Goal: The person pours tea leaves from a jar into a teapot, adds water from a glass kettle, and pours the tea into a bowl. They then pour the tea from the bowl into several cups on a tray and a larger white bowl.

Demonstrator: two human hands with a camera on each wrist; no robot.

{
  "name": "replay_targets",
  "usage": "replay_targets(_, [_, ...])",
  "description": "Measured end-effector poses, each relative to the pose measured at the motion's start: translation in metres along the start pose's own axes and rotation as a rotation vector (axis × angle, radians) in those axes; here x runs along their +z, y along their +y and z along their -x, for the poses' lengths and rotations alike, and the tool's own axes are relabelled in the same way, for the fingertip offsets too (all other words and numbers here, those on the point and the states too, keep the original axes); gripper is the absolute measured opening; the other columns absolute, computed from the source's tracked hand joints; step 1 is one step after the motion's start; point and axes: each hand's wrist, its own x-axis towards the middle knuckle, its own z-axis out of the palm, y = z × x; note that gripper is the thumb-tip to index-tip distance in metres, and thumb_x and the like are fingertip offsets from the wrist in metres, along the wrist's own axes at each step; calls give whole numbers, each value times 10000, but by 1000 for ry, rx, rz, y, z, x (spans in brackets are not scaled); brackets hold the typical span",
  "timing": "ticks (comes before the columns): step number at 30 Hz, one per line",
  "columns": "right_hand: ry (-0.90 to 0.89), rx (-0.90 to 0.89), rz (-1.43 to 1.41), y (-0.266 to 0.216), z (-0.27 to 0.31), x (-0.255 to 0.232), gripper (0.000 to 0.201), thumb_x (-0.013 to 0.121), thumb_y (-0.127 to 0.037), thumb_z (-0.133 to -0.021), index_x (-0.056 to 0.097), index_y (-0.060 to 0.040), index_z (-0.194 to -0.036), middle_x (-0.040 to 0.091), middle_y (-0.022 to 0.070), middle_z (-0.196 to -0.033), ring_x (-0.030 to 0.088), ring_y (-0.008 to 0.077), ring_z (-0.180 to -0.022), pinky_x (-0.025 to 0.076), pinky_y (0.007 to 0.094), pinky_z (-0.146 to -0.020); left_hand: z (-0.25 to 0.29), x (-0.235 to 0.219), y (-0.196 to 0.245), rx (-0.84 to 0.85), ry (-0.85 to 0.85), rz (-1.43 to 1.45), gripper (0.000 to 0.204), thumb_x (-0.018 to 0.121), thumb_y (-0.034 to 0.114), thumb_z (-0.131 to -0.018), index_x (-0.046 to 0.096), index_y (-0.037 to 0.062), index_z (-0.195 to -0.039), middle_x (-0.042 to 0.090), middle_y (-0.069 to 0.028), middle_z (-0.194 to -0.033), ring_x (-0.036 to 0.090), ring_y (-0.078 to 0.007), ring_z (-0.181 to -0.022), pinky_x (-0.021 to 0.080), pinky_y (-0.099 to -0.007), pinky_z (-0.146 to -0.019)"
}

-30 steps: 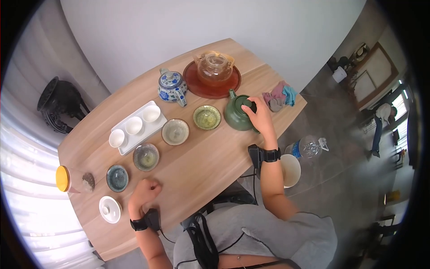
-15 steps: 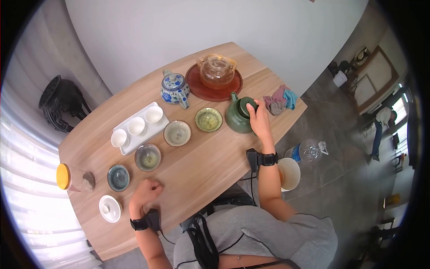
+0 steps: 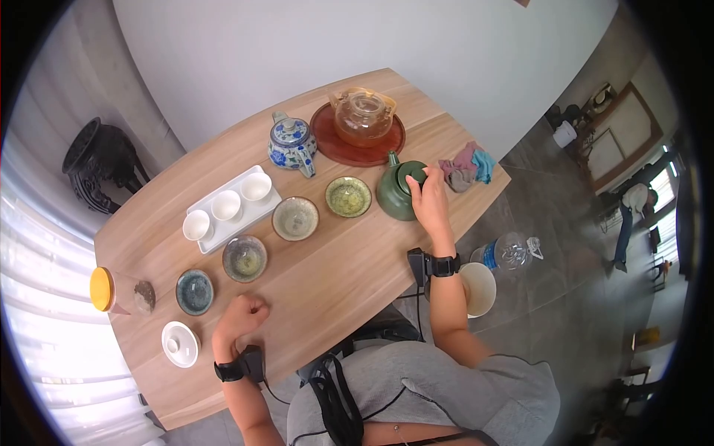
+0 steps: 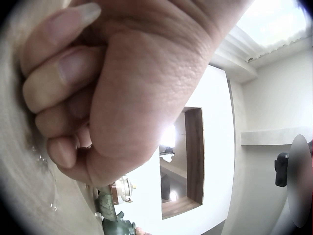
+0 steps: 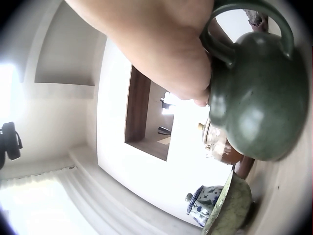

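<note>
My right hand [image 3: 433,202] pinches the lid [image 3: 408,177] of a round green teapot [image 3: 392,198] between thumb and fingers. In the right wrist view the pot's body and looped handle show, while that hand hides the lid. Just left of the pot sits a yellow-green bowl [image 3: 348,198]. Curled into a fist, my left hand [image 3: 242,316] rests on the table near its front edge and holds nothing. Beside it are a dark blue-green bowl [image 3: 195,292] and a grey-brown bowl [image 3: 245,259].
Behind stand a blue-and-white teapot [image 3: 291,147] and a glass teapot [image 3: 362,119] on a red tray [image 3: 327,147]. Cups line a white tray [image 3: 212,243]. Nearby are a pale bowl [image 3: 295,218], white lid [image 3: 181,344], yellow-lidded jar [image 3: 102,289], cloths [image 3: 462,168] and a floor bucket [image 3: 481,291].
My right thumb has shifted from the lid's middle toward its right side, and the lid now looks tilted. My left hand has stayed in place on the table.
</note>
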Motion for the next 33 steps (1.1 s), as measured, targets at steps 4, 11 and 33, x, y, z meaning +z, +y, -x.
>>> replay_targets(4, [-81, 70, 6, -5, 0, -5, 390, 581, -235, -894, 438, 61, -1105, 516, 232, -1079, 508, 398, -1017, 446, 427, -808, 0, 0, 1, -13, -3, 7, 177, 549, 100, -732, 491, -46, -652, 328, -137, -532, 326, -134, -480, 325, -347, -449])
replay_targets(11, [188, -34, -275, -7, 7, -7, 342, 552, -200, -923, 388, 21, -1126, 466, 257, -1285, 498, 385, -1119, 388, 392, -953, 0, 0, 0, -13, 11, 5, 186, 549, 108, -738, 486, -46, -654, 335, -152, -541, 318, -161, -478, 324, -357, -456])
replay_targets(33, [-543, -273, -336, -72, 46, -21, 419, 664, -214, -825, 456, 15, -1108, 497, 203, -1202, 465, 382, -1122, 385, 399, -956, 0, -3, -3, 90, 8, 7, 196, 567, 143, -747, 535, -32, -663, 443, -202, -576, 379, -255, -477, 365, -379, -490])
